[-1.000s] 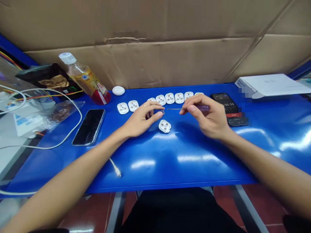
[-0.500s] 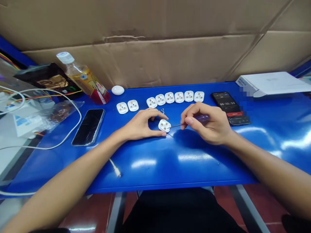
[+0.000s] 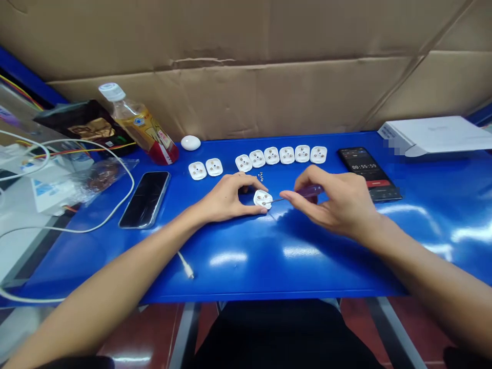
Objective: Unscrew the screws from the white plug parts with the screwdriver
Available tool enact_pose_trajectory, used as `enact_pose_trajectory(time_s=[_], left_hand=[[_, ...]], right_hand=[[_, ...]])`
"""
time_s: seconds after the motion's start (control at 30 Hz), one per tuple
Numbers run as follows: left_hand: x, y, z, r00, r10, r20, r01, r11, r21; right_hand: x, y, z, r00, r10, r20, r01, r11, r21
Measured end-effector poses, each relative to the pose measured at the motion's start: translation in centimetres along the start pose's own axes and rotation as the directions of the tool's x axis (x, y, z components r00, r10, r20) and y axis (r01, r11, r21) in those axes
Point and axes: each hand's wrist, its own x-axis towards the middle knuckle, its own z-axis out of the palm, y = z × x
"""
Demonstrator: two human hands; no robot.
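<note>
Clamps a white piece (image 3: pixel 262 198) by its edges in the left hand (image 3: pixel 227 198), on the blue table (image 3: pixel 249 277), nearer than the row of similar pieces (image 3: pixel 271 155); grips a purple-handled screwdriver (image 3: pixel 312 191) in the right hand (image 3: pixel 344 205), pointing it left at the piece.

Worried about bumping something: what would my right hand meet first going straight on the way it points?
Probably the white piece in your left hand: the screwdriver in your right hand points at it, its tip seemingly there, though depth is unclear.
</note>
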Motion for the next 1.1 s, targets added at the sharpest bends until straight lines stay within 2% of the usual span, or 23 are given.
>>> enact_pose_trajectory(time_s=[0.1,0.17,0.3,0.43,0.5,0.63,0.73,0.8,0.87,1.0,1.1], left_hand=[[0.0,0.0,0.2,1.0,-0.014,-0.015,0.014,1.0,-0.005],[0.1,0.0,0.3,0.999,-0.029,-0.03,0.028,0.999,-0.02],[0.1,0.0,0.3,0.998,-0.051,-0.033,0.049,0.998,-0.041],[0.1,0.1,0.2,0.999,-0.044,-0.017,0.043,0.999,-0.028],[0.1,0.1,0.1,0.999,-0.041,-0.012,0.041,0.999,-0.023],[0.2,0.2,0.1,0.999,-0.04,-0.003,0.04,0.999,-0.022],[0.1,0.1,0.1,1.0,-0.028,0.006,0.028,0.999,-0.021],[0.1,0.1,0.1,1.0,-0.018,0.008,0.018,1.0,-0.014],[0.1,0.0,0.1,1.0,-0.003,0.011,0.003,1.0,-0.006],[0.0,0.1,0.0,0.999,0.015,0.028,-0.016,1.0,0.009],[0.0,0.1,0.1,0.999,0.02,0.027,-0.02,1.0,0.011]], right_hand=[[-0.1,-0.9,-0.5,1.0,-0.006,0.03,0.013,0.969,-0.248],[-0.1,-1.3,-0.9,0.996,0.036,0.086,-0.009,0.955,-0.296],[0.0,-1.4,-1.8,0.964,0.099,0.245,-0.05,0.979,-0.199],[0.2,-1.3,-2.1,0.932,0.071,0.355,-0.072,0.997,-0.012],[0.2,-1.3,-2.0,0.934,0.076,0.348,-0.087,0.996,0.019],[0.2,-1.0,-1.6,0.958,0.093,0.272,-0.077,0.995,-0.069],[0.3,-0.9,-1.9,0.953,-0.044,0.3,0.048,0.999,-0.004],[0.3,-0.8,-2.2,0.921,-0.186,0.343,0.196,0.981,0.007],[0.4,-0.6,-2.4,0.901,-0.262,0.345,0.282,0.96,-0.007],[0.2,-0.3,-2.2,0.927,-0.249,0.281,0.277,0.959,-0.064],[0.2,-0.5,-2.1,0.927,-0.242,0.287,0.259,0.966,-0.023]])
